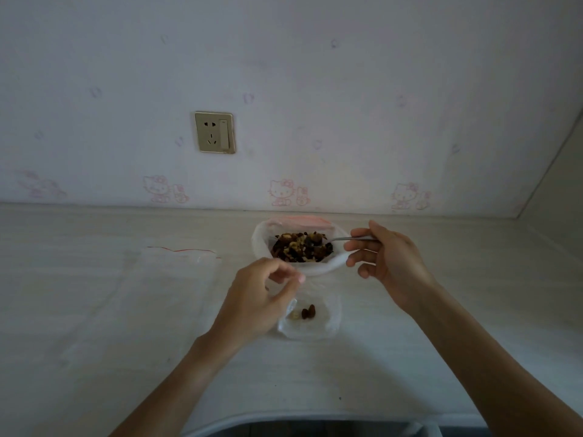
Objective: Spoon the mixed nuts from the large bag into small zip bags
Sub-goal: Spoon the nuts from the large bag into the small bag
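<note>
Now R hand (pixel 389 263) grips spoon (pixel 348 238) in nuts (pixel 299 247); L hand (pixel 265 298) pinches small bag (pixel 315 323).

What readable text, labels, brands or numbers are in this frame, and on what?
None is readable.
Wall socket: no legible marking.
Wallpaper: only pink cartoon cat prints, no words.
Large bag, small zip bag, spare zip bags: no print visible.

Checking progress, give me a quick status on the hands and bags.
Right hand holds spoon, tip in large bag. Left hand pinches small zip bag open; few nuts inside. Nothing in the way.
</note>
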Available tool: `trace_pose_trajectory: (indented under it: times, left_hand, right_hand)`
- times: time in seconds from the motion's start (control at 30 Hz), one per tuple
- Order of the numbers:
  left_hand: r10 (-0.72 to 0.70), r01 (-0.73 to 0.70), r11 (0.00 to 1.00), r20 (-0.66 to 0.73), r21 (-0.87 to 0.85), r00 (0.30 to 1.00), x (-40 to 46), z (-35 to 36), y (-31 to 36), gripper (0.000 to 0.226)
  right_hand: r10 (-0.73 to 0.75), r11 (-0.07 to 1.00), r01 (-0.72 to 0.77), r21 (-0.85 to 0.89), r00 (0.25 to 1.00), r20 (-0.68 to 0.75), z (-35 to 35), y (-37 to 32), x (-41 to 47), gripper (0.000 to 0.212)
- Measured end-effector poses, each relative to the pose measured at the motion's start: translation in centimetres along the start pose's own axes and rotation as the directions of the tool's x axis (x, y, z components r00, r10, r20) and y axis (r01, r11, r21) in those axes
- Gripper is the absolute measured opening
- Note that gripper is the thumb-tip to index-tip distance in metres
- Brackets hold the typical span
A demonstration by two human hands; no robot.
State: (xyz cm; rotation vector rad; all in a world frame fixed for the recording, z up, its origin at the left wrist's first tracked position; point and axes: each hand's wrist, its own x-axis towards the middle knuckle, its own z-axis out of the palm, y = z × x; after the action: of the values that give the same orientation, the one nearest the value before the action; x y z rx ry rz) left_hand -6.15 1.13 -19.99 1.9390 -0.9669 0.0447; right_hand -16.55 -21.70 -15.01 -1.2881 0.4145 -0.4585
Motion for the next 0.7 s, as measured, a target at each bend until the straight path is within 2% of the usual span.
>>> trace_pose_trajectory:
  times: [0.07, 0.13, 0.3, 0.4, 0.5, 0.57, 0.6, 0.7]
  left_hand:
    - [-0.036, 0.034, 0.998, 0.038, 0.049, 0.999, -1.1, 0.2, -0.2, 0.046]
    - [-0.061, 0.058, 0.995, 0.037, 0.078, 0.997, -1.7, 0.4, -0.3, 0.050]
    - [-0.111, 0.103, 0.986, 0.052, 0.132, 0.992, -0.8, 0.3, -0.2, 0.022]
    - [-0.126, 0.104, 0.980, 0.117, 0.172, 0.985, 0.4, 0.3, 0.0, 0.018]
    - [-0.129, 0.097, 0.983, 0.204, 0.159, 0.970, 1.5, 0.2, 0.2, 0.018]
    - [-0.135, 0.102, 0.986, 0.268, 0.136, 0.954, 2.1, 0.2, 0.2, 0.019]
    - [-0.137, 0.102, 0.986, 0.283, 0.133, 0.949, 2.4, 0.1, 0.2, 0.019]
    - [-0.116, 0.070, 0.983, 0.280, 0.168, 0.953, 3.0, 0.2, -0.1, 0.019]
  right_hand:
    - [-0.007, 1.000, 0.007, 0.003, 1.000, 0.024, -0.4, -0.2, -0.9, 0.039]
    - [-0.012, 1.000, 0.011, 0.016, 0.999, 0.052, -0.8, -0.2, -1.8, 0.039]
    - [0.017, 1.000, -0.015, -0.016, 0.991, 0.130, -1.8, 0.5, -4.1, 0.042]
    - [0.004, 0.990, 0.014, -0.143, 0.991, 0.130, -1.9, 1.0, -5.1, 0.043]
    - [-0.086, 0.932, 0.136, -0.336, 0.983, 0.160, -1.8, 1.1, -5.8, 0.043]
    - [-0.163, 0.826, 0.260, -0.500, 0.959, 0.230, -1.6, 0.9, -6.3, 0.040]
    - [-0.197, 0.737, 0.330, -0.590, 0.940, 0.279, -1.6, 0.8, -6.6, 0.039]
    - [-0.256, 0.324, 0.555, -0.766, 0.831, 0.493, -2.0, 0.5, -7.3, 0.049]
